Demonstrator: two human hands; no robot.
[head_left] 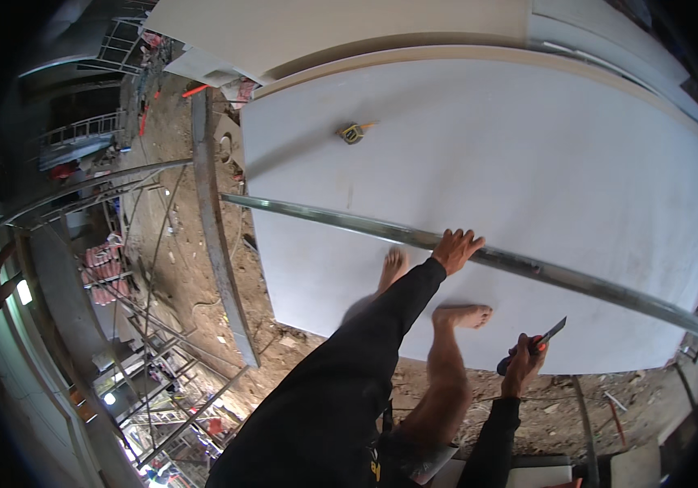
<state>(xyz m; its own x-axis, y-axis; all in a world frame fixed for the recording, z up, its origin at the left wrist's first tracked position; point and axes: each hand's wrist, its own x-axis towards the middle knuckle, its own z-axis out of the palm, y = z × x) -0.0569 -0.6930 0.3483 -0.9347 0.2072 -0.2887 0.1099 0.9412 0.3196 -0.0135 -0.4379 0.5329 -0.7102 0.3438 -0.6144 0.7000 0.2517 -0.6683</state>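
Observation:
A large white board (324, 281) lies flat under me, and my bare feet rest on it. A long, shiny metal channel (576, 279) crosses it slantwise, running past both ends. My left hand (456, 251) presses on the channel near its middle, fingers curled over its far side. Lower right, by the board's near edge, my right hand (521, 364) is closed round a utility knife (553, 331) with a red and dark handle. Its blade is out, pointing up and right, apart from the channel. Toward the far left of the board sits a yellow and black tape measure (352, 132).
More boards (349, 28) lie beyond the far edge. A metal beam (217, 220) runs along the left, over a dirt floor (174, 268) with debris. Scaffold pipes and a ladder (84, 130) stand farther left. Off the lower left, the scaffold opens onto a lower, brightly lit area.

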